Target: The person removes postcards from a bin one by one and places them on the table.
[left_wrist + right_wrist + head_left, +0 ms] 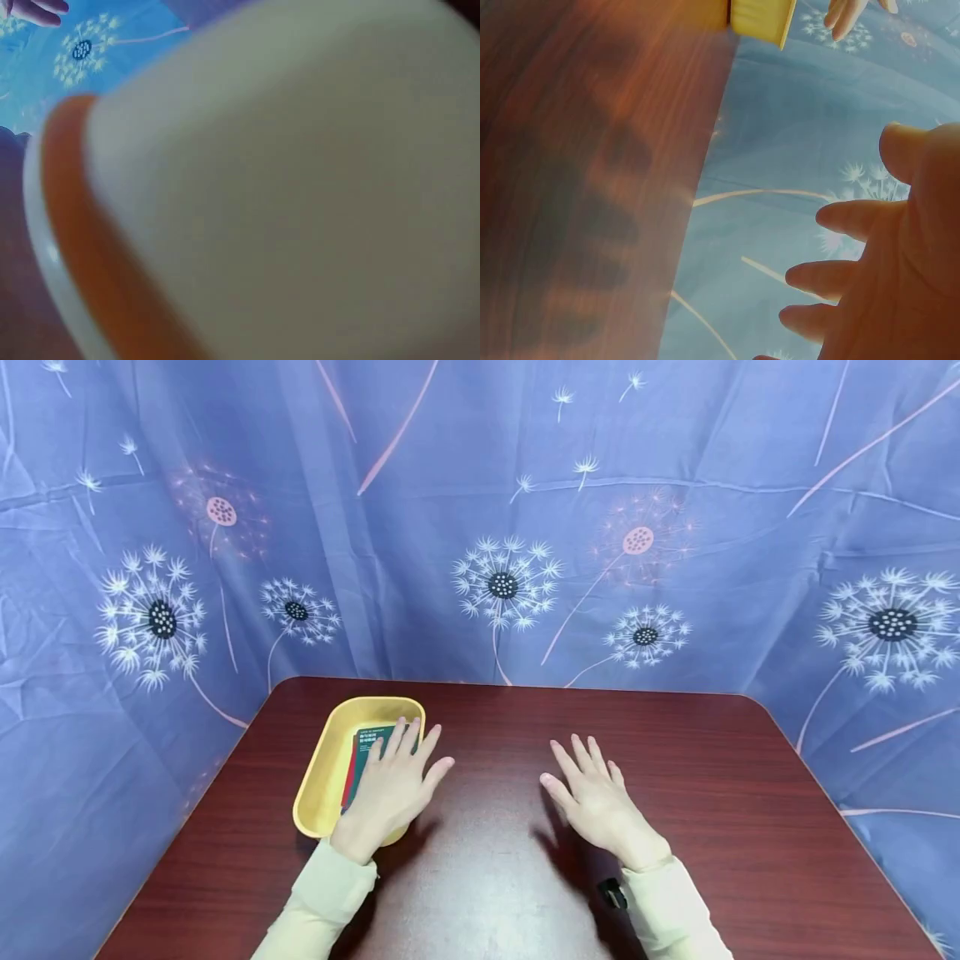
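Over the right side of a yellow plastic basin (318,785) hovers my left hand (393,785), its fingers spread and straight, holding nothing. Inside the basin lies a dark green booklet (367,743) with white print and a red edge (349,777); my hand covers part of it. My right hand (603,806) is held above the table to the right, fingers extended, with nothing in it. In the right wrist view the fingers of the right hand (877,247) reach out apart from any object. A blurred pale surface fills most of the left wrist view.
The dark reddish wooden table (495,735) has rounded far corners. A blue curtain (420,568) with dandelion prints hangs behind it and along both sides. A small black device (612,893) sits at the right wrist, below the cuff.
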{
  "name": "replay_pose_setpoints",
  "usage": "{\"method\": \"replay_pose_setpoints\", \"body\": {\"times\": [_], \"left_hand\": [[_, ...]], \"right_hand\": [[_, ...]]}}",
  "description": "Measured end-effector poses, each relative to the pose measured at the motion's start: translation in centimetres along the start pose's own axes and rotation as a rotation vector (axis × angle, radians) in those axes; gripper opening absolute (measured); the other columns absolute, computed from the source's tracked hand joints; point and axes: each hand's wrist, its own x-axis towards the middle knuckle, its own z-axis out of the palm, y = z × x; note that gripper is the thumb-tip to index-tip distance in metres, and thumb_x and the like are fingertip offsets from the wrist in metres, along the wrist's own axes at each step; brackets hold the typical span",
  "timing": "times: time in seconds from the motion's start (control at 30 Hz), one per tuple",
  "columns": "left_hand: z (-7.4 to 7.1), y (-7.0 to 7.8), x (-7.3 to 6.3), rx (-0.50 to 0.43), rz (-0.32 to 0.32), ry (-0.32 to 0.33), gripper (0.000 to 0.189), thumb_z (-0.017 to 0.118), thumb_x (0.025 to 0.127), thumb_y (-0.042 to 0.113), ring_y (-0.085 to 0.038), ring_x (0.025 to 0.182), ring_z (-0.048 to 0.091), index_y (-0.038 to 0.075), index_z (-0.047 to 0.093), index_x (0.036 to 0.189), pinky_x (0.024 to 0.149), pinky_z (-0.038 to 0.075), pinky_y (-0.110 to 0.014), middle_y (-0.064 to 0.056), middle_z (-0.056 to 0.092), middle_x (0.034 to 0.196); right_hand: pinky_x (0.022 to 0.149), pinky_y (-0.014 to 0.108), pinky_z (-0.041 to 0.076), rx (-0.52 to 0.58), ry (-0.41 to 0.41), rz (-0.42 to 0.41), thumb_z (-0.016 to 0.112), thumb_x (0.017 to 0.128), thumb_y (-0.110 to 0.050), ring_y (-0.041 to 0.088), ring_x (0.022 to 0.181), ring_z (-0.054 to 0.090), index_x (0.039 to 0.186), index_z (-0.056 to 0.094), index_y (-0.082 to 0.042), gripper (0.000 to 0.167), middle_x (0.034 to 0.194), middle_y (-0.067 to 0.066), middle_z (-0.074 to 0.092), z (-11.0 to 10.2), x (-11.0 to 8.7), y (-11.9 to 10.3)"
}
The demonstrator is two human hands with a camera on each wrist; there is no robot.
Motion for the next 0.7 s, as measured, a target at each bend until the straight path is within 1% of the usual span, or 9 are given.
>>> {"method": "replay_pose_setpoints", "body": {"times": [0.07, 0.17, 0.37, 0.6, 0.7], "left_hand": [[-0.4, -0.5, -0.1, -0.005, -0.003, 0.010, 0.067, 0.025, 0.101, 0.060, -0.035, 0.146, 0.016, 0.018, 0.035, 0.152, 0.108, 0.019, -0.061, -0.016, 0.029, 0.156], [-0.7, -1.3, -0.3, -0.008, -0.015, 0.013, 0.069, 0.022, 0.101, 0.061, -0.035, 0.146, 0.016, 0.018, 0.035, 0.152, 0.109, 0.018, -0.061, -0.015, 0.029, 0.156], [-1.6, -2.9, -0.6, -0.016, -0.051, -0.004, 0.071, 0.017, 0.100, 0.062, -0.036, 0.146, 0.015, 0.017, 0.035, 0.152, 0.109, 0.018, -0.061, -0.016, 0.028, 0.156], [-3.1, -5.2, -0.8, -0.045, -0.110, -0.003, 0.069, 0.019, 0.102, 0.058, -0.039, 0.144, 0.019, 0.012, 0.039, 0.150, 0.106, 0.021, -0.064, -0.021, 0.031, 0.154], [-3.8, -6.2, -1.0, -0.060, -0.131, -0.010, 0.068, 0.020, 0.103, 0.057, -0.040, 0.144, 0.019, 0.011, 0.037, 0.151, 0.104, 0.022, -0.065, -0.022, 0.031, 0.153]], "right_hand": [[0.104, 0.069, 0.015, 0.004, -0.003, -0.012, 0.040, 0.102, -0.049, 0.044, 0.145, 0.012, 0.151, 0.036, -0.010, 0.063, 0.155, 0.025, 0.025, 0.0, 0.1, -0.3], [0.104, 0.069, 0.016, 0.004, -0.008, -0.030, 0.040, 0.102, -0.050, 0.043, 0.145, 0.013, 0.151, 0.036, -0.010, 0.063, 0.155, 0.024, 0.025, 0.0, 0.2, -0.7], [0.105, 0.067, 0.017, 0.003, -0.021, -0.062, 0.039, 0.101, -0.053, 0.040, 0.146, 0.013, 0.152, 0.035, -0.014, 0.065, 0.157, 0.019, 0.025, -0.2, 0.6, -1.6], [0.106, 0.064, 0.020, -0.011, -0.022, -0.117, 0.039, 0.101, -0.054, 0.039, 0.145, 0.016, 0.152, 0.035, -0.013, 0.065, 0.157, 0.019, 0.025, -0.5, 1.2, -3.2], [0.107, 0.063, 0.020, -0.010, -0.033, -0.141, 0.038, 0.101, -0.055, 0.038, 0.146, 0.016, 0.152, 0.035, -0.014, 0.066, 0.157, 0.018, 0.025, -0.5, 1.5, -4.0]]}}
